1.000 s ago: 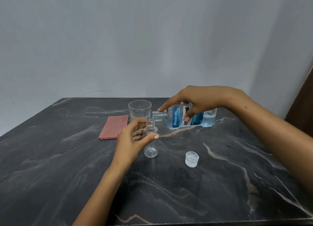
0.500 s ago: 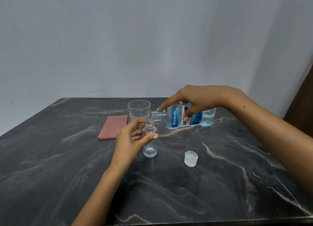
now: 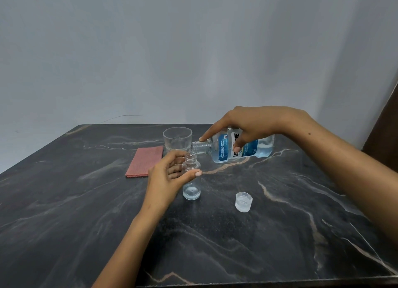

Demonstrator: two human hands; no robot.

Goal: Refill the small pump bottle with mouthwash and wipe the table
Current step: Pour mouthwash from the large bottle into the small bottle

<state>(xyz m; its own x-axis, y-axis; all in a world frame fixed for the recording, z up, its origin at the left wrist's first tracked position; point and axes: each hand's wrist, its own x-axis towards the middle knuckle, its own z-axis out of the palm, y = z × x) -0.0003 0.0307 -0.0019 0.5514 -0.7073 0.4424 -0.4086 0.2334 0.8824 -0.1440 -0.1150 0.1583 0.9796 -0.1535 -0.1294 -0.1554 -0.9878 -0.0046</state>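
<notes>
A small clear bottle (image 3: 191,190) stands upright on the dark marble table (image 3: 280,233), its threaded neck uncapped. My left hand (image 3: 168,177) grips its upper body. My right hand (image 3: 254,126) holds the blue mouthwash bottle (image 3: 226,152) tipped on its side, its open neck right at the small bottle's mouth. A little clear liquid sits in the small bottle's bottom. No pump top is in view.
A clear drinking glass (image 3: 177,140) stands just behind the small bottle. A folded pink cloth (image 3: 145,161) lies to its left. A translucent cap (image 3: 243,202) rests open side up on the table to the right. A grey wall rises behind.
The mouthwash bottle stays tipped at the small bottle's mouth. A thin layer of liquid now shows in the small bottle. Both hands have barely moved.
</notes>
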